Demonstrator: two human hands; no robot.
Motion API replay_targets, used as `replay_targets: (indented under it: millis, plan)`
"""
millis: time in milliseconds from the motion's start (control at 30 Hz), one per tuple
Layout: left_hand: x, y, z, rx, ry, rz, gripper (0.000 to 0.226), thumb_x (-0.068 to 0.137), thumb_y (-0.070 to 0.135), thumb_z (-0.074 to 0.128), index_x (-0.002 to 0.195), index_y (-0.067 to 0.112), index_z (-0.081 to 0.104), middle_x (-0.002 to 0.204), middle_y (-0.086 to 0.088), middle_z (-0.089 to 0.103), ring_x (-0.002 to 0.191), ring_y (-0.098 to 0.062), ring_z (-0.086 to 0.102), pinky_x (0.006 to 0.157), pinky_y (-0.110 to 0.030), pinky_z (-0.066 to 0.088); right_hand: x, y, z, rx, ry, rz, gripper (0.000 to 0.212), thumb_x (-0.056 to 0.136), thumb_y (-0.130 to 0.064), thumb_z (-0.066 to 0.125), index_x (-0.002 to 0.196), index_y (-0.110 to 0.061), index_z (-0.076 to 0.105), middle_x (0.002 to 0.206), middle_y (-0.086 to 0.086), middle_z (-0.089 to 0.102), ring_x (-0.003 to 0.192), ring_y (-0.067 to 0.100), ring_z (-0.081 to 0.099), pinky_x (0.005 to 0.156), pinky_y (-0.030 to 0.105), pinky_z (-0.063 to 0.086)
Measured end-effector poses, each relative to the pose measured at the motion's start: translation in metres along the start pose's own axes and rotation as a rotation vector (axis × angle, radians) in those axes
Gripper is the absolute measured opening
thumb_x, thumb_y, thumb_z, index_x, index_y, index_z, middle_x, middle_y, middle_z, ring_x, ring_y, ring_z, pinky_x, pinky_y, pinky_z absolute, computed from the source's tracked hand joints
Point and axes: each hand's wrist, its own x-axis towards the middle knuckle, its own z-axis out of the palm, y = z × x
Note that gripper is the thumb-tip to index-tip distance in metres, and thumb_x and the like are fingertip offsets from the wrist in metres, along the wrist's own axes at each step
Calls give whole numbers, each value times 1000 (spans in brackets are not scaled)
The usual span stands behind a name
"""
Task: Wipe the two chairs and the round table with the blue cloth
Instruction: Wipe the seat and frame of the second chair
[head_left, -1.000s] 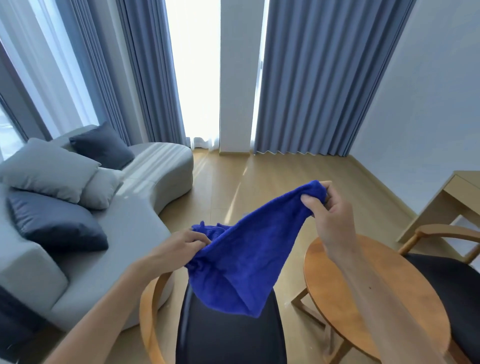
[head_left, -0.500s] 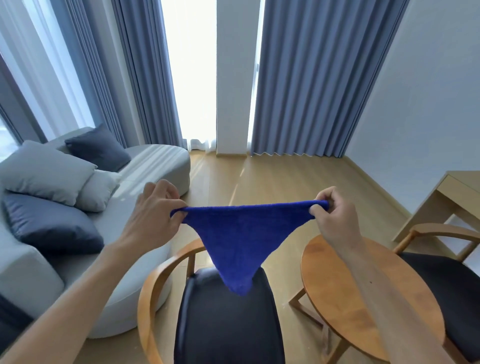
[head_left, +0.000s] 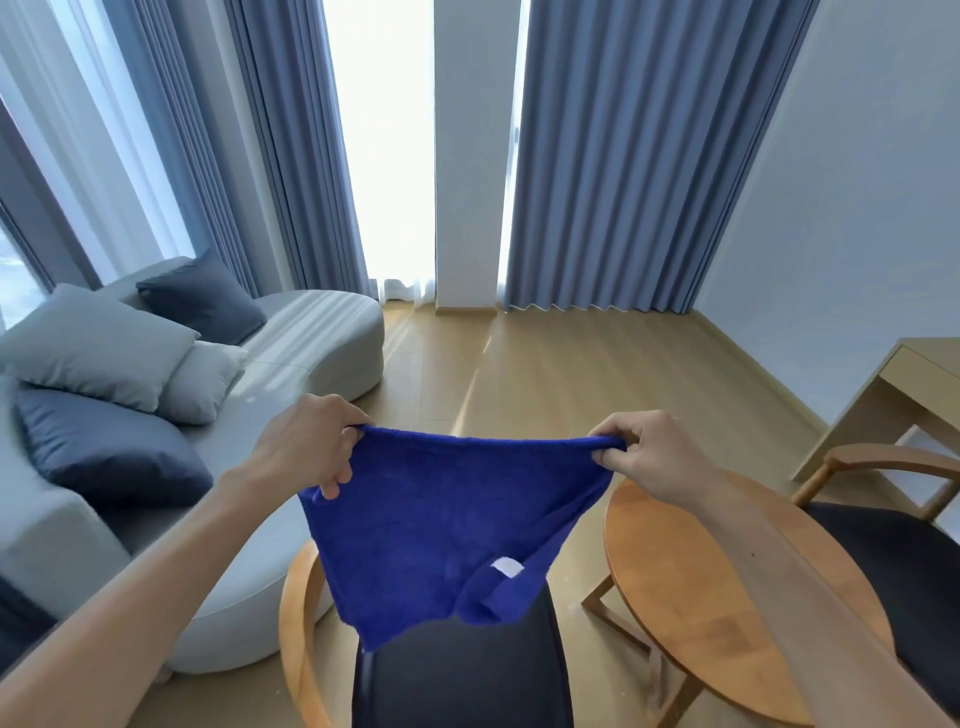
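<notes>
The blue cloth (head_left: 441, 525) hangs spread out in the air, with a small white label near its lower right. My left hand (head_left: 306, 449) pinches its upper left corner and my right hand (head_left: 644, 454) pinches its upper right corner. Below the cloth stands a chair (head_left: 462, 680) with a black seat and a curved wooden arm; the cloth hides the seat's far end. The round wooden table (head_left: 691, 587) is at the lower right, partly under my right forearm. A second chair (head_left: 904, 561) with a black seat stands beyond the table at the right edge.
A grey sofa (head_left: 291, 358) with several grey and dark cushions fills the left side. A light wooden desk (head_left: 893, 395) stands against the right wall. Blue curtains (head_left: 613, 156) hang at the back, with wooden floor (head_left: 545, 374) in front of them.
The cloth went from bunched and slanted between my hands to pulled out flat. My left hand rose to the level of my right, and the cloth now hangs wider and squarer.
</notes>
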Motion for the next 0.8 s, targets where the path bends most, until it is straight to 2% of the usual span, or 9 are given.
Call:
replay_targets:
  millis: [100, 167, 267, 333, 467, 567, 667, 733, 800]
  plan:
    - [0, 0, -1, -105, -68, -37, 36, 89, -4, 35, 91, 8, 69, 64, -7, 70, 45, -16, 65, 62, -39, 58, -1, 2, -1, 43, -49, -8, 24, 83, -4, 67, 80, -28, 72, 75, -7, 70, 71, 7, 61, 66, 21, 47]
    - [-1, 1, 0, -114, -52, -8, 32, 85, -4, 38, 84, 4, 69, 65, -8, 69, 47, -13, 64, 63, -36, 57, -3, 3, -2, 73, -50, -18, 25, 84, -2, 66, 80, -27, 71, 74, -7, 70, 71, 6, 61, 67, 22, 47]
    - [0, 2, 3, -54, 48, 94, 30, 78, -2, 47, 75, 12, 73, 60, 3, 65, 61, -14, 60, 62, -31, 52, -5, 6, -2, 86, -29, -33, 26, 83, 1, 63, 80, -23, 72, 74, -7, 69, 77, 14, 62, 73, 35, 52]
    - [-1, 6, 5, -52, 106, 155, 31, 76, -3, 50, 74, 16, 75, 61, 9, 63, 62, -10, 55, 60, -21, 43, -6, 5, -1, 83, -21, -61, 27, 81, 3, 61, 80, -22, 72, 74, -8, 69, 77, 16, 62, 74, 41, 53]
    - [-3, 28, 9, -91, 129, 353, 30, 72, -3, 55, 76, 16, 77, 72, 11, 67, 68, 4, 57, 63, -7, 39, -7, -9, 11, 73, -62, -178, 30, 78, 6, 60, 80, -22, 71, 79, -9, 70, 79, 11, 62, 77, 37, 52]
    - [-7, 55, 13, -169, 36, 475, 23, 73, 9, 58, 77, 18, 78, 71, 13, 67, 71, 0, 59, 63, -8, 43, -6, -25, 30, 13, -139, -362, 26, 81, 2, 63, 89, -20, 73, 94, -7, 70, 91, 9, 61, 84, 30, 50]
    - [-12, 74, 18, -242, 11, 584, 17, 78, 29, 63, 71, 19, 75, 70, 11, 66, 69, -7, 62, 64, -12, 46, 0, -32, 43, 31, -100, -442, 28, 78, 2, 62, 90, -21, 74, 129, -9, 58, 120, 10, 49, 100, 27, 40]
    - [-13, 81, 20, -238, 0, 646, 8, 78, 21, 68, 73, 18, 74, 73, 11, 67, 72, -7, 61, 68, -12, 46, 3, -35, 42, 86, -100, -421, 32, 76, 3, 62, 89, -24, 74, 146, -11, 42, 134, 8, 35, 106, 24, 31]
    - [-14, 85, 20, -214, -47, 689, 11, 76, 11, 65, 78, 18, 73, 79, 10, 67, 74, -8, 60, 72, -13, 46, 4, -36, 39, 120, -146, -417, 33, 75, 4, 62, 88, -24, 74, 152, -15, 33, 138, 5, 28, 109, 22, 27]
